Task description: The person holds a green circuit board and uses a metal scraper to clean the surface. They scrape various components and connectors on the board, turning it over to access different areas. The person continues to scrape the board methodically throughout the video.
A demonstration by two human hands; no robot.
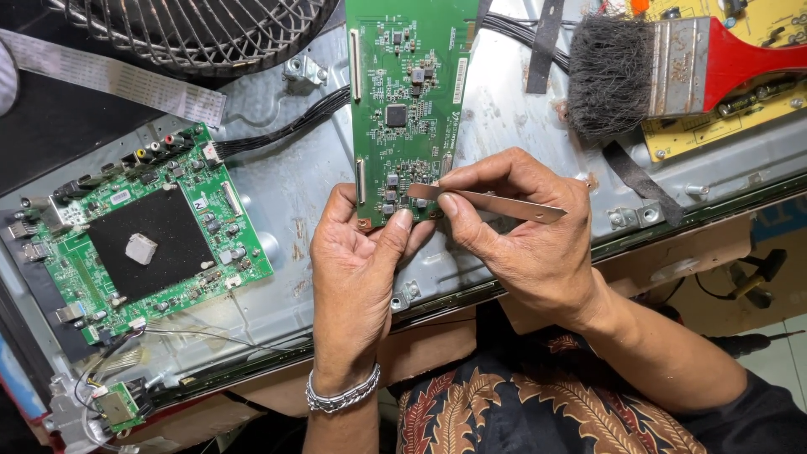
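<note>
L hand: left hand [357, 269] closed around the bottom edge of the narrow green circuit board [409, 101], thumb pressed on the front near the lower corner, other fingers curled behind. Silver chain bracelet [343, 395] on that wrist.
R hand: right hand [525, 240] pinched shut on metal tweezers [487, 202], thumb + index gripping near the tip end, rest of the fingers folded under.
Tweezers: flat steel pair, lying nearly level, tips pointing toward the L hand and resting at the small parts on the board's lower section. Can't tell if the tips actually grip anything, too small.
Board: held upright-ish btw both hands, lower end in the L hand, upper end running away from them. Black chip in the middle, white connector strips on the side away from the R hand.
Under the hands: grey metal back panel [286, 193] of a flat screen, scuffed.
Off to the L hand's side: bigger green mainboard [147, 235] w/ black square pad, screwed to the panel, well apart from the hand. Black wire bundle [282, 130] runs from it toward the held board.
Beyond the R hand: paintbrush [672, 71], dark bristles, red handle, lying on a yellow board [731, 109].
Far, past the L hand: fan grille [197, 34], flat ribbon cable [118, 80].
</note>
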